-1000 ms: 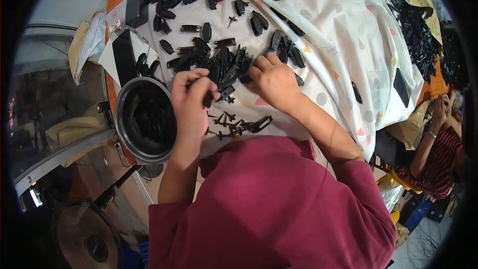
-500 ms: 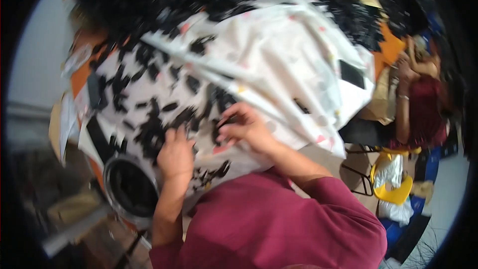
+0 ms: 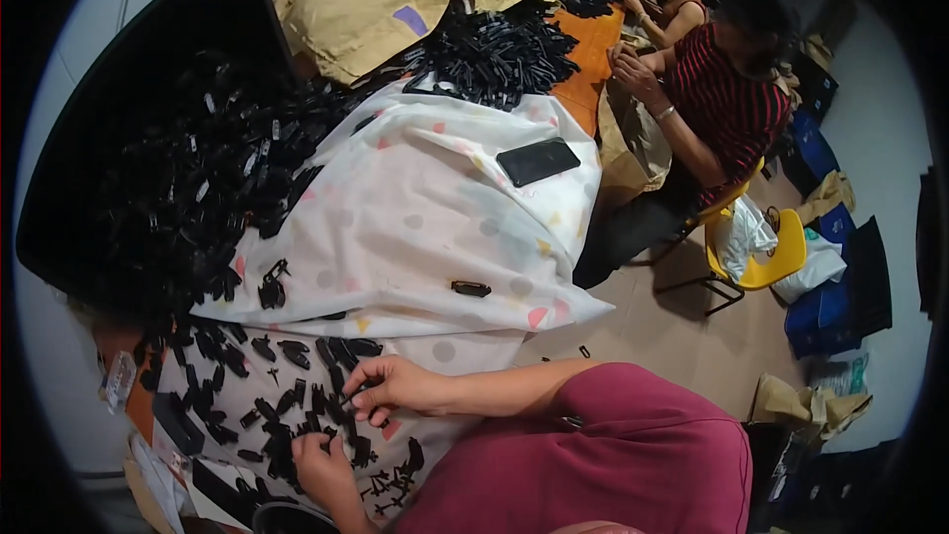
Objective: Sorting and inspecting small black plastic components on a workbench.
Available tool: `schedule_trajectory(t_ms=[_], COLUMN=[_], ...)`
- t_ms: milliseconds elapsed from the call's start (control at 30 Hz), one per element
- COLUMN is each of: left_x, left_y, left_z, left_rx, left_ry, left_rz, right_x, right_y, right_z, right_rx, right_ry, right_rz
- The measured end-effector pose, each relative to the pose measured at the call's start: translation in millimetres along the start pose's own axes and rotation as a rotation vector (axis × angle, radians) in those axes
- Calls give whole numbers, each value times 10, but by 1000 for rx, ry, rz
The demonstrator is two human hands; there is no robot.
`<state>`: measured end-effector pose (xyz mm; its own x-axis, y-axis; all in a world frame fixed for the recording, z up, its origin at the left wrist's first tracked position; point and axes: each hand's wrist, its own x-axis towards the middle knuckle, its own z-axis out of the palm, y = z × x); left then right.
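Note:
My left hand (image 3: 324, 467) is low over a scatter of small black elongated parts (image 3: 292, 400) on a pale cloth. Its fingers are curled among the dark pieces; whatever is in them is hidden. Just above and to the right, my right hand (image 3: 393, 386) has its thumb and fingers pinched together, with a small black part (image 3: 348, 400) at the tips. Close by on the cloth lie several thin, cross-shaped black pieces (image 3: 386, 487). A white cloth with coloured spots (image 3: 395, 208) is spread beyond my hands, with a black phone (image 3: 539, 162) on it.
A large black bin (image 3: 148, 69) spills black parts at the left. Behind the cloth are a heap of black pieces (image 3: 494, 49) and a tan sack (image 3: 366, 0). Two people sit along the orange table (image 3: 581, 59). A yellow chair (image 3: 781, 257) holding bags stands right.
The view has swung up and to the right, so my hands appear lower and the bin, phone and co-workers show more fully. Both hands stay among the black parts.

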<state>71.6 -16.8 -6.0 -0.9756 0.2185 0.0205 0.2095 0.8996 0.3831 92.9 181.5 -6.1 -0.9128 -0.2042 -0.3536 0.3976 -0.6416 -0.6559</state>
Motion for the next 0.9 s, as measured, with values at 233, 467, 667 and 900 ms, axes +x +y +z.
schedule_trajectory(t_ms=[233, 467, 667, 900], left_x=[-183, -9, -72, -185], left_y=[94, 215, 162, 236], left_z=[55, -45, -156, -59], left_rx=[-1061, -1125, -720, -1722], left_ry=[70, 33, 278, -113], left_rz=[-215, -166, 324, -231], right_x=[115, 70, 3, -32], right_y=[88, -61, -279, -176], right_z=[192, 163, 257, 446], right_rx=[-30, -195, -412, -454], right_ry=[-122, -5, -87, -52], right_rz=[164, -22, 112, 33])
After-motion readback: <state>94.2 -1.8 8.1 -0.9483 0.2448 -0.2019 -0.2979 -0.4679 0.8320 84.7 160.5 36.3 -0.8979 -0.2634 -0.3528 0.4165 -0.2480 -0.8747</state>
